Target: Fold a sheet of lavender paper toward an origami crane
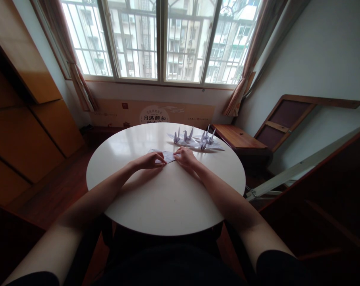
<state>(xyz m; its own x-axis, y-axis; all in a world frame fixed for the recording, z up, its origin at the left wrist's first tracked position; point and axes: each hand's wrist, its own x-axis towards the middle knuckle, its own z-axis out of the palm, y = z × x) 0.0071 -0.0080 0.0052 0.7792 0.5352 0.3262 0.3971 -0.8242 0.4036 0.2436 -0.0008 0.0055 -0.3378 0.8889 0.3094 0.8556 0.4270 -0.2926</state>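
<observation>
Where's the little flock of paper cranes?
In the head view, the paper cranes stand near the round white table's far edge, right of centre, just beyond the right hand.

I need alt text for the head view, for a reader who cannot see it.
A person's left hand and right hand touch a flat piece of folded pale paper on a round white table. Several folded paper cranes stand beyond the right hand; farther back are a printed tan panel and a barred window.
</observation>
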